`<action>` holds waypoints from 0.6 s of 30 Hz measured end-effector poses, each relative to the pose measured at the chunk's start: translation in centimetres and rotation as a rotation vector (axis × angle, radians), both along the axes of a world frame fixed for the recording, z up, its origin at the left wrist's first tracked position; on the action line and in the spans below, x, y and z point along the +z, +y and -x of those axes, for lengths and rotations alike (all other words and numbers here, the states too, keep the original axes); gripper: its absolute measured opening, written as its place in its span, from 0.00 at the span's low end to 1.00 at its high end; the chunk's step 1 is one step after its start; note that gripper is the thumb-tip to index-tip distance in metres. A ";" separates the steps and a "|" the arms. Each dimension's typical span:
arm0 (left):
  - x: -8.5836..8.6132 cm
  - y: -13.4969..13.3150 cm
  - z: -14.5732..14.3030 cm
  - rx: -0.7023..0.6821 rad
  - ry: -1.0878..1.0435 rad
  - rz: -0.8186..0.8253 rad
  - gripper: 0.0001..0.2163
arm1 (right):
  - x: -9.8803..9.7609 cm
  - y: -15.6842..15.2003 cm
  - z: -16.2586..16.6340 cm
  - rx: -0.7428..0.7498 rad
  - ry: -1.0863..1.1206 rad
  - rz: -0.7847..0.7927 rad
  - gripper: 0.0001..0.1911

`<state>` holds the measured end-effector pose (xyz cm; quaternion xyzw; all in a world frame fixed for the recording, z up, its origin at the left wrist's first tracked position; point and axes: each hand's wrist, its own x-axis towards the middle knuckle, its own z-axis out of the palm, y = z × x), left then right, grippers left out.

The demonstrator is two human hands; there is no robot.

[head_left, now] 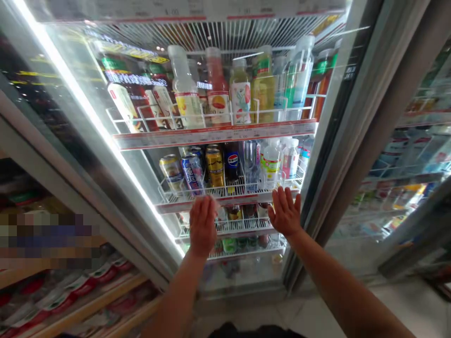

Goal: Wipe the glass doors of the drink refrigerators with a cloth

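In the head view, a lit drinks fridge fills the middle, and mirrored lettering shines across its glass. My left hand is raised before the lower shelves, its fingers bent and close together. A pale, see-through bit shows beside its fingertips, too unclear to name. My right hand is up at the right, fingers stretched and a little apart, holding nothing. Whether it touches the glass I cannot tell. Nearest above my hands stand a blue can, a gold can, a dark Pepsi bottle and a clear bottle.
Juice bottles, among them a red one and a yellow one, line the upper shelf. A metal door frame runs along the right. Racks with red packs stand at the lower left, and a tiled floor lies below.
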<state>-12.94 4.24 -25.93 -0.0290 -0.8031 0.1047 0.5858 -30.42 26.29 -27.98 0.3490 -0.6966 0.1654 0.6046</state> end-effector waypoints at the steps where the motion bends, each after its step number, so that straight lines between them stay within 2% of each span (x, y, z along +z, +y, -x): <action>1: -0.2 -0.1 -0.2 0.015 0.032 -0.024 0.31 | 0.1 0.0 -0.1 0.000 0.005 0.005 0.32; 3: -1.3 0.7 -0.1 0.012 0.019 -0.022 0.32 | 0.3 -0.1 -0.2 0.014 0.017 0.020 0.33; 6: -3.2 2.9 0.2 -0.058 -0.126 0.098 0.31 | 0.6 -0.1 -0.5 0.034 0.025 0.039 0.35; 8: -3.6 3.2 0.2 -0.091 -0.196 0.172 0.31 | 0.6 -0.1 -0.6 0.034 0.017 0.030 0.35; 11: -2.4 1.3 -0.5 -0.053 -0.175 0.164 0.31 | 0.5 -0.1 -0.5 0.038 0.008 0.021 0.35; 14: -0.8 -1.3 -1.3 0.044 -0.037 0.066 0.32 | 0.3 -0.1 -0.3 0.055 -0.002 0.032 0.35; 16: -0.6 -1.8 -1.5 0.089 0.043 0.004 0.32 | 0.2 -0.1 -0.2 0.069 -0.001 0.036 0.36; 18: -1.3 -0.8 -1.1 0.098 0.051 -0.024 0.33 | 0.1 -0.1 -0.1 0.073 0.000 0.036 0.37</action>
